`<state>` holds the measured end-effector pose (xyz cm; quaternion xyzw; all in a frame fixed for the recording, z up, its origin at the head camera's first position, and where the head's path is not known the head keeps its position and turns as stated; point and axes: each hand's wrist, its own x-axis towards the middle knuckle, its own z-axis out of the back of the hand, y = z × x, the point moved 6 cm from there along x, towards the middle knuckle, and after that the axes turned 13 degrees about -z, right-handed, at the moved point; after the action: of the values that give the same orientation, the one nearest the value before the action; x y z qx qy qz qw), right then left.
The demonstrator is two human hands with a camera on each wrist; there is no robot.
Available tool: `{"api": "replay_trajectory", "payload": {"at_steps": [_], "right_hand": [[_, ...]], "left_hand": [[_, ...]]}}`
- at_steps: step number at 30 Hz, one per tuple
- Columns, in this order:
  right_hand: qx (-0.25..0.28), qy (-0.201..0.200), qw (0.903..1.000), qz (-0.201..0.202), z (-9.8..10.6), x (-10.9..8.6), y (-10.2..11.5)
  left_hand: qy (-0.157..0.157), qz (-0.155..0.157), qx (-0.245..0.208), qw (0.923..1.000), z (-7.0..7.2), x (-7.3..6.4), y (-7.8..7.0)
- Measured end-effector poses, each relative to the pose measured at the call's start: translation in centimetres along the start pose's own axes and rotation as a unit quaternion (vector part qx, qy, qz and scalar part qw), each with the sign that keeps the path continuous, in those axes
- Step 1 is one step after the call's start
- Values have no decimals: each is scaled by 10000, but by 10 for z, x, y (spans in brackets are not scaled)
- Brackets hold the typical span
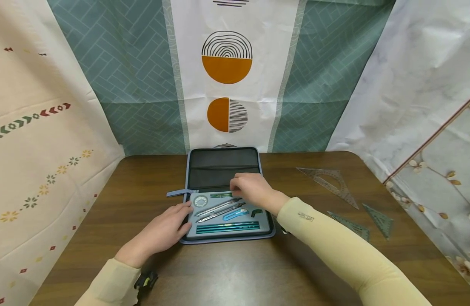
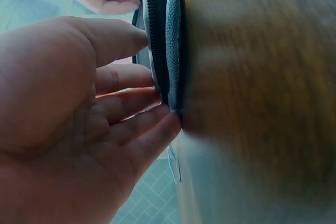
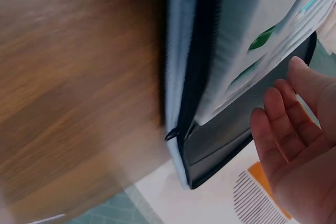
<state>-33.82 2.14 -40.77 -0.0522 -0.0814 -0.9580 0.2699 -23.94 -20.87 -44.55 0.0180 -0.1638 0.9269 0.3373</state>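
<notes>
**I'm partway along: most pieces sitting in, three lying out**

The brown table (image 1: 227, 272) is stretching beneath everything. Ahead of me, toward its far edge, the blue-edged case (image 1: 227, 242) is lying unzipped, its dark lid (image 1: 223, 159) opening away from me. In the near half, the grey tray (image 1: 264, 219) is carrying a set of tools, so I'm judging the opening done and the closing not yet begun.

Outside the case, on my right, the large clear triangle (image 1: 346, 195) is lying on the wood. My right hand (image 1: 254, 189) is hanging over the tray's far side, fingers curving down; whether they're pinching anything, I can't tell. My left hand (image 1: 163, 227) is touching the case's left edge with loosely extended fingers, gripping nothing that I'm seeing.

Near the large triangle, a narrow triangle (image 1: 349, 225) and a small triangle (image 1: 379, 220) are also lying out, so these three are sitting unstowed.

Inside, the slots are looking nearly full: green pencils (image 1: 227, 228) along the front, metal compasses (image 1: 217, 208) slanting across the middle, then the blue knife (image 1: 235, 214), a round pale disc (image 1: 200, 201), a short green strip (image 1: 221, 195) just beside my right fingertips, and one tiny dark-green piece (image 1: 256, 212).
</notes>
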Motion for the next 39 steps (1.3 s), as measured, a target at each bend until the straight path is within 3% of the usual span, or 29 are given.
{"api": "replay_trajectory", "payload": {"at_steps": [21, 39], "right_hand": [[288, -414, 9986, -130, 15, -35, -36], [249, -484, 9982, -264, 16, -74, -59]], "left_hand": [[10, -20, 27, 10000, 0, 0, 2], [23, -38, -45, 10000, -2, 0, 1]]}}
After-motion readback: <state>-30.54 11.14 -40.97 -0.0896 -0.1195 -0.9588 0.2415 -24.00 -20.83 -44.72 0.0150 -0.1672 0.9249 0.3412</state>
